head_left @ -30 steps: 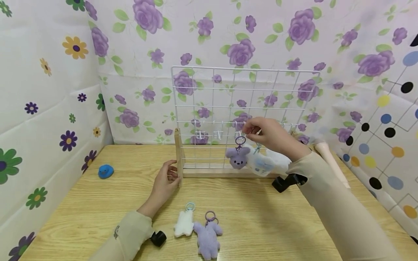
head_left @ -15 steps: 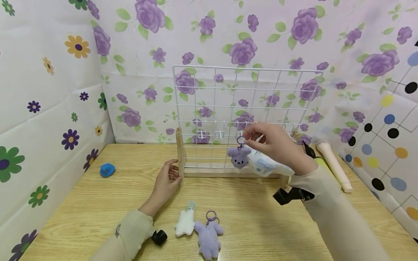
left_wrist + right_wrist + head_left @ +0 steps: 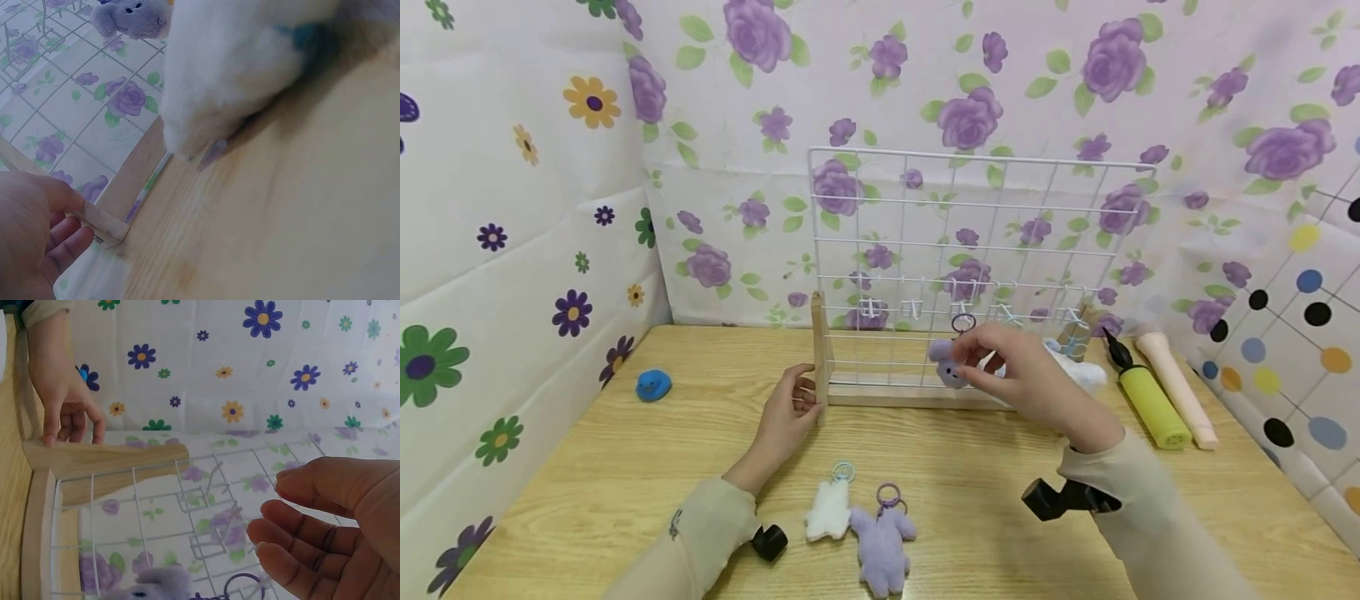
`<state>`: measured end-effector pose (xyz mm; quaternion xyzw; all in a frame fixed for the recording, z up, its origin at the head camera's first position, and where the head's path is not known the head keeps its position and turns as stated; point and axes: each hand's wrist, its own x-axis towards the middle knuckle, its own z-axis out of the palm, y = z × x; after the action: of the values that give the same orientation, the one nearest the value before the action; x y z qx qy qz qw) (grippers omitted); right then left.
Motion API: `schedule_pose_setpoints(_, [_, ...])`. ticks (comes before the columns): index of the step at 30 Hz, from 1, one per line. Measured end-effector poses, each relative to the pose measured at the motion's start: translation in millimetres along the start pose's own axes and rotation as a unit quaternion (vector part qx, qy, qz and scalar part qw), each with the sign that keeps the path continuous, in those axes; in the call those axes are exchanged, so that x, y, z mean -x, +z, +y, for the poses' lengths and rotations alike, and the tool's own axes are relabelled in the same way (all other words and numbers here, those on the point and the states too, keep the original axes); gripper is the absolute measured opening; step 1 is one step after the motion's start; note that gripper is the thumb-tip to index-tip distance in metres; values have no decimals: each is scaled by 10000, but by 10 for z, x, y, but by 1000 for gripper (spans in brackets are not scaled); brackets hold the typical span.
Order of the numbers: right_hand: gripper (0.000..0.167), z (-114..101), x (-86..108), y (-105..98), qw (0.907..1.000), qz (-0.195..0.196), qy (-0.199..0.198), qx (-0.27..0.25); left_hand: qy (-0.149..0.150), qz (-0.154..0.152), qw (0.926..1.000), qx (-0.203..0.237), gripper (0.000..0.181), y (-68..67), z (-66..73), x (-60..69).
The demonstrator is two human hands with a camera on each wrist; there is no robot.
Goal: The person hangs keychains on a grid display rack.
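A purple plush bear keychain (image 3: pixel 942 351) hangs by its ring from a hook on the white wire grid rack (image 3: pixel 898 247). My right hand (image 3: pixel 1011 375) is in front of it, partly hiding it and a white plush keychain (image 3: pixel 1078 371) hanging to the right. In the right wrist view the fingers and thumb are apart with nothing between them. At the rack's left end my left hand (image 3: pixel 786 415) holds the wooden side post (image 3: pixel 820 354), its thumb near the foot. Nearer the front lie a white plush keychain (image 3: pixel 830 509) and a purple plush keychain (image 3: pixel 883 550).
A small blue toy duck (image 3: pixel 653 385) sits at the left of the wooden table (image 3: pixel 715 358). A yellow-green hand pump (image 3: pixel 1150 404) and a pale tube (image 3: pixel 1176 387) lie at the right. Several white hooks (image 3: pixel 912 309) line the grid. Floral cloth stands behind.
My right hand has let go of the ring and come down across the purple bear keychain, which hangs from the hook. The left hand keeps its place on the post. The camera view shifted slightly.
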<state>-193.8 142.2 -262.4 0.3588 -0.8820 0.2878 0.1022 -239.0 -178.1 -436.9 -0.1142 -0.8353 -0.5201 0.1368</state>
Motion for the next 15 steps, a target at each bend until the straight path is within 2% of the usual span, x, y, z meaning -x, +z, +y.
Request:
schedule_pose_setpoints(8, [16,-28,123,198,9981,-187,-173,-558,15,-13,10000,-15,59,-1,2,-3])
schedule_pose_setpoints(15, [13,33,220,459,9944,-477,-130,-931,79,-15,10000,4,60,0,-4,-9])
